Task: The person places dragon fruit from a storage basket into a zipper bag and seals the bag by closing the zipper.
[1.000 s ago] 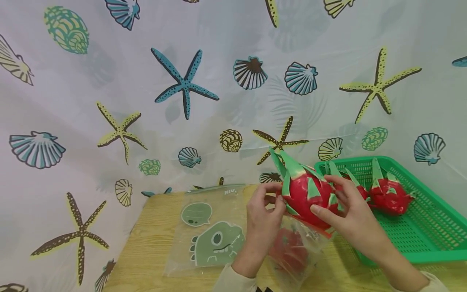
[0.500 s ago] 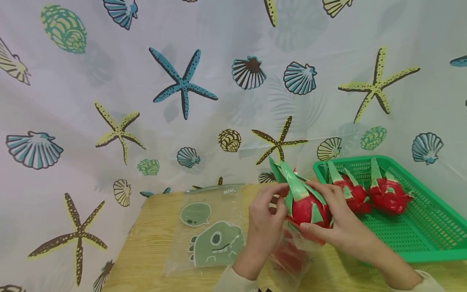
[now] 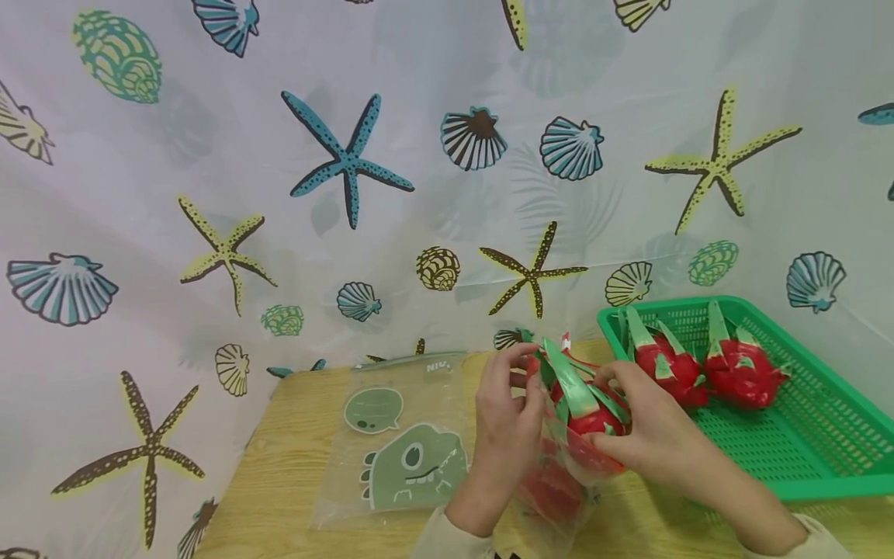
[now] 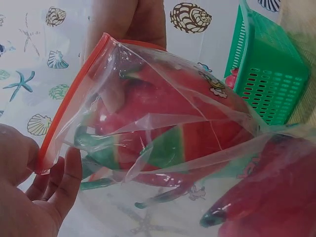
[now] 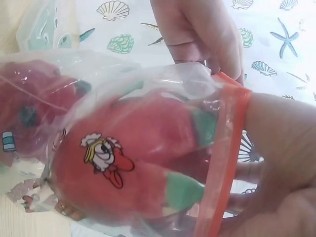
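A dragon fruit (image 3: pixel 592 423) with green leaf tips sits in the mouth of a clear zip bag (image 4: pixel 69 106) edged in orange-red. My left hand (image 3: pixel 504 427) pinches one corner of that edge between thumb and fingers, as the left wrist view shows. My right hand (image 3: pixel 653 427) holds the fruit from the right, its fingers reaching inside the bag's mouth. Through the plastic, the fruit's lower part shows in both wrist views. Deeper in the same bag lies another dragon fruit (image 4: pixel 281 190), partly hidden behind my left hand in the head view.
At the right stands a green plastic basket (image 3: pixel 803 491) holding two dragon fruits (image 3: pixel 743 373). A flat clear bag (image 3: pixel 412 396) printed with a green dinosaur lies on the wooden table (image 3: pixel 279 466) at the left. A white shell-and-starfish sheet (image 3: pixel 419 101) hangs behind.
The dragon fruit has gone down into the bag, and my right hand has lowered with it. The bag's edge now stands around the fruit; my left hand stays beside it.
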The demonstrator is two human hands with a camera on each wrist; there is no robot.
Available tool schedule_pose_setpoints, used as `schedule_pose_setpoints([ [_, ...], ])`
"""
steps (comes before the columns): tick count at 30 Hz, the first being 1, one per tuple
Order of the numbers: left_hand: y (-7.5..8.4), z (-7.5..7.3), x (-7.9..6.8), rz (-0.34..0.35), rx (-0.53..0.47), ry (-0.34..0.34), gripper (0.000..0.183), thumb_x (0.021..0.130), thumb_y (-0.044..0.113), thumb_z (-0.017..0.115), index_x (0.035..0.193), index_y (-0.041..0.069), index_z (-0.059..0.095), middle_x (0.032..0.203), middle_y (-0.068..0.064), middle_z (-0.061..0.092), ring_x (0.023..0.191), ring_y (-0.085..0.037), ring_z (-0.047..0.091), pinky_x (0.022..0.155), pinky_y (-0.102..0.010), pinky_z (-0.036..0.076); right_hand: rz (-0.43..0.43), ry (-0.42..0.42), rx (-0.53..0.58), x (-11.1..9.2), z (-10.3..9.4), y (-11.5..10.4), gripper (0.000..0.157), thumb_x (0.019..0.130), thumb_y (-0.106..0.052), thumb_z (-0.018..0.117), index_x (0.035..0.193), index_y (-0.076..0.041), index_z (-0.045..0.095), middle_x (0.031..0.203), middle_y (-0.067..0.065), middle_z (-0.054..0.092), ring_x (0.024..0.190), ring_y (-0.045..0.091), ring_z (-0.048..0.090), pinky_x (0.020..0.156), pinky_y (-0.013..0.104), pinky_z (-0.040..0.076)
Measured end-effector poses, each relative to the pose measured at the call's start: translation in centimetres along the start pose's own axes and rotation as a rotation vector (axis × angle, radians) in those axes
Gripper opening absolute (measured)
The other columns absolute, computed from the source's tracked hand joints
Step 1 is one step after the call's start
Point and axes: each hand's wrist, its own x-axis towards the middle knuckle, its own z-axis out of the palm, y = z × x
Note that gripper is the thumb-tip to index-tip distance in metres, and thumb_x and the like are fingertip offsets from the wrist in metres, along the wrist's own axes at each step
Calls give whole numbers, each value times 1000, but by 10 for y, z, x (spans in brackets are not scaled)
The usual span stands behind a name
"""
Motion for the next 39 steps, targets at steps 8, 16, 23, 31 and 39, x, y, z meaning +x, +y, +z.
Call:
schedule_pose_setpoints([
  [8,0,-2,0,-39,-18,27,34,95,-3,53,124,14,57,102,-8,57,82,-14,60,56,-19,55,-95,-145,21,1,1,1,85,80,-11,81,151,-23,36,140,5,50,121,24,53,82,24,56],
  [16,-1,-5,1,-140,-34,18,35,93,-1,53,122,19,58,91,-4,56,76,-9,57,55,-18,48,-116,-150,-12,1,4,5,73,76,-15,85,136,-15,43,129,2,54,115,19,54,86,27,56],
  [23,0,-9,5,-248,-15,-15,30,94,20,64,124,19,57,82,1,58,65,-5,58,55,-20,48,-160,-83,-100,1,11,7,91,71,-12,87,147,-16,39,128,4,50,113,21,50,80,31,56],
  [31,2,-20,8,-320,-7,-119,25,93,26,69,116,17,66,91,-1,65,64,-3,63,53,-23,55,-180,-47,-103,-1,8,8,94,75,-10,81,155,-25,34,128,3,47,113,20,48,75,28,54],
  [39,5,-25,12,-334,-31,-157,14,95,19,67,104,11,60,91,-3,60,57,-6,64,50,-25,55,-181,-171,-71,2,-10,5,78,82,-20,78,151,-15,42,129,-1,50,111,15,49,78,27,53],
])
